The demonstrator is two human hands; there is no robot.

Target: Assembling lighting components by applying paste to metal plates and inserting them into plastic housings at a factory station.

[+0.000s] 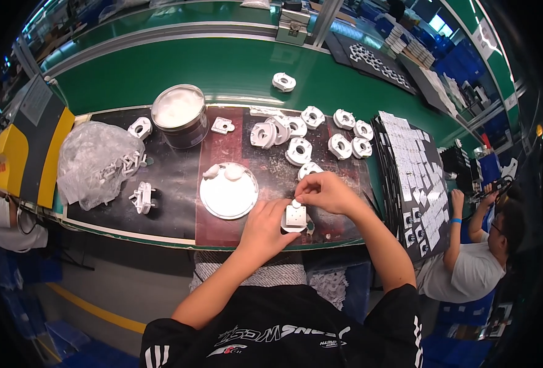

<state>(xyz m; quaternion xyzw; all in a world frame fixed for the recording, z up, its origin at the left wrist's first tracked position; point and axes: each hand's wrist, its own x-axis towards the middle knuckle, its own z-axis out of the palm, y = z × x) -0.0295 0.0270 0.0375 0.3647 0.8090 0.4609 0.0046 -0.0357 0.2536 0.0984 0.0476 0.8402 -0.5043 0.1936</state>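
Note:
My left hand (268, 222) is closed on the side of a white plastic part (295, 217), which has a squarish face with small holes, near the table's front edge. Over the top of that part, my right hand (327, 192) pinches at a small white piece; the fingertips partly hide it. To the left lies a round white lid (228, 197) with lumps of white paste (231, 172) on its far rim. Beyond my right hand, several white ring-shaped parts (298, 151) are spread over the table, one partly behind the fingers.
A tin of white paste (180, 108) stands at the back left, beside a clear bag of small white pieces (93, 162) and a yellow-and-grey machine (32, 144). On the right are stacked black trays (415, 178) with white parts. Past them a co-worker (474, 264) handles something.

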